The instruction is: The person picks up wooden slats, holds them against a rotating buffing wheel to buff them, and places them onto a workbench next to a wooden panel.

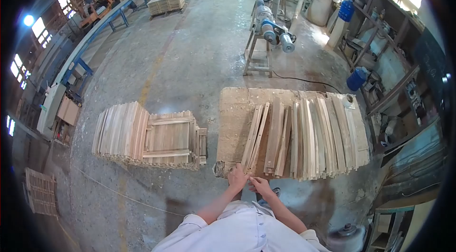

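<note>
At the near edge of a worktop, my left hand [237,178] is closed around the lower end of a thin wooden slat [252,134]. A second narrow slat [261,131] leans beside it, with small dark marks along its face. My right hand [260,185] is close by on the right, its fingers drawn together near the ends of these slats. What lies between those fingers is too small to make out. Further right, a row of wooden slats [313,138] lies side by side across the board-topped worktop [235,109].
Stacked slats [121,128] and a pile of wooden frames [166,133] stand on the floor to the left. Ahead is a machine with motors on a metal stand [268,29], its cable trailing right. Cluttered shelves [380,33] and a blue container [357,79] line the right.
</note>
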Motion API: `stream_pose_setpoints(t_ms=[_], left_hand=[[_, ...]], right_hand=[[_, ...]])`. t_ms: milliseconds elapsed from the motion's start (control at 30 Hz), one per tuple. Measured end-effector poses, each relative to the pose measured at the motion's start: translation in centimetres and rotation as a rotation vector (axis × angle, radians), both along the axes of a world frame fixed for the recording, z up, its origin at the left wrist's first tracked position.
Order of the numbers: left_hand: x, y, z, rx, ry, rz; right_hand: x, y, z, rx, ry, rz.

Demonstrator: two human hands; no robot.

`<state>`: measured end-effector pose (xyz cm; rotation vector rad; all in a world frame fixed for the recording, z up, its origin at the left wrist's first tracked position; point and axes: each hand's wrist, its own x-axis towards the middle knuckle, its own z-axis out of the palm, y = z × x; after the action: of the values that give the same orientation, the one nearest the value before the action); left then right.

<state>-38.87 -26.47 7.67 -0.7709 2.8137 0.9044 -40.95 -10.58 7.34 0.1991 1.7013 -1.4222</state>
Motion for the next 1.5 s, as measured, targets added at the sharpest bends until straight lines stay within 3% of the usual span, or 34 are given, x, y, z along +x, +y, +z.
stream_pose_setpoints(t_ms=[100, 200, 400, 533, 633, 733, 767, 800, 867, 933, 1033, 1067, 1133, 1233, 1267, 1367, 1500], left_hand=[[0.2, -0.7, -0.9, -0.086, 0.074, -0.071], [0.5, -1.6, 0.1, 0.048, 0.010, -0.092], [1.9, -2.1, -1.8, 0.100, 0.079, 0.012], [2.1, -2.9, 0.0, 0.152, 0.101, 0.078], [2.2, -4.2, 1.1, 0.321, 0.040, 0.080], [1.9, -4.7, 0.9, 0.410, 0.024, 0.072], [1.8, -5.0, -0.2, 0.546, 0.065, 0.081], [1.6, -5.1, -2.5, 0.681, 0.108, 0.089], [1.3, -5.7, -2.2, 0.921, 0.115, 0.117], [1.3, -6.3, 3.1, 1.131, 0.032, 0.161], [1.2, -7.1, 2.1, 1.217, 0.029, 0.168], [1.2, -7.2, 1.6, 1.074, 0.055, 0.140], [1.4, -7.1, 1.1, 0.789, 0.100, 0.082], [1.7, -5.6, 2.6, 0.171, 0.113, -0.015], [1.7, -5.4, 2.3, 0.183, 0.104, -0.018], [1.8, -5.1, 0.4, 0.193, 0.063, -0.038], [2.0, -5.2, -1.6, 0.181, 0.043, -0.126]], right_hand=[[0.2, 0.3, -0.3, 0.017, 0.021, 0.017], [0.2, 0.5, -0.8, -0.023, 0.029, -0.029], [-0.6, 1.1, -1.3, -0.031, -0.026, -0.105], [-1.1, 0.6, 0.4, 0.003, -0.047, 0.017], [-1.4, -1.2, 1.6, -0.058, -0.021, 0.084], [-2.3, -3.2, 0.6, -0.178, -0.092, 0.011], [-2.6, -3.7, 0.1, -0.204, -0.123, -0.014], [-2.8, -3.9, -0.1, -0.179, -0.111, -0.007], [-3.7, -3.8, -0.7, -0.130, -0.082, 0.000], [-4.0, -3.8, 0.9, -0.092, -0.034, -0.025], [-4.5, -3.8, 4.0, 0.057, 0.086, -0.009], [-4.7, -3.8, 4.5, 0.121, 0.136, 0.004], [-4.7, -3.9, 3.1, 0.274, 0.499, 0.109], [-3.5, -5.4, 3.5, 0.491, 0.851, 0.198], [-3.1, -6.2, 4.0, 0.559, 0.940, 0.220], [-2.9, -7.3, 1.8, 0.572, 0.777, 0.249], [-2.5, -5.7, 0.9, 0.418, 0.752, 0.282]])
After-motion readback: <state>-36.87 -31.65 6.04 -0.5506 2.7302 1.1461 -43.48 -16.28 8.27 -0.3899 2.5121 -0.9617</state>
